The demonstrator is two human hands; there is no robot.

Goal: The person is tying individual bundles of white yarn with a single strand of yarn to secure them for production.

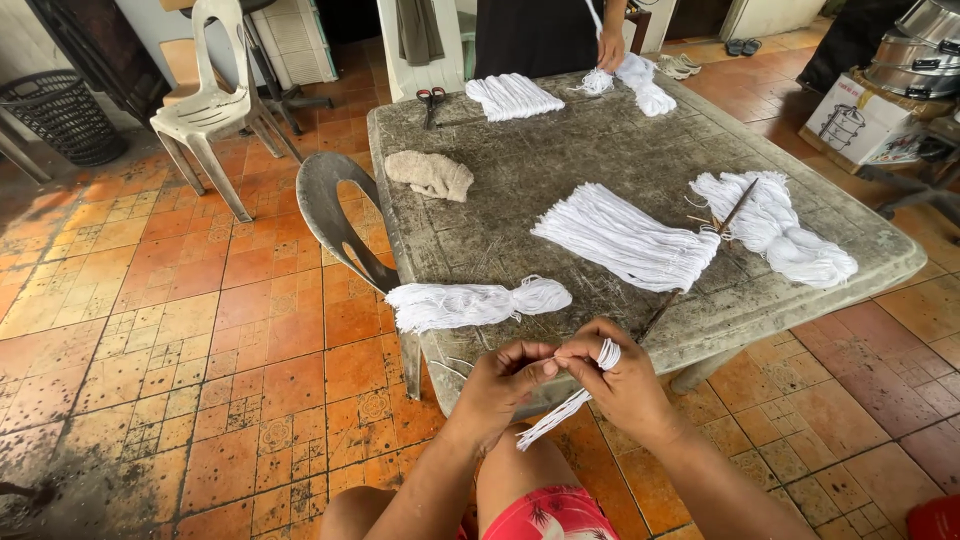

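Both forearms angle in from near; left hand (500, 385) and right hand (620, 385) meet, fingertips pinched together, touching.

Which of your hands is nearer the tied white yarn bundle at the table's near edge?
Left. The left hand is just below the tied white yarn bundle, apart from it. The right hand sits further right, wrapped with the yarn strands both hands hold.
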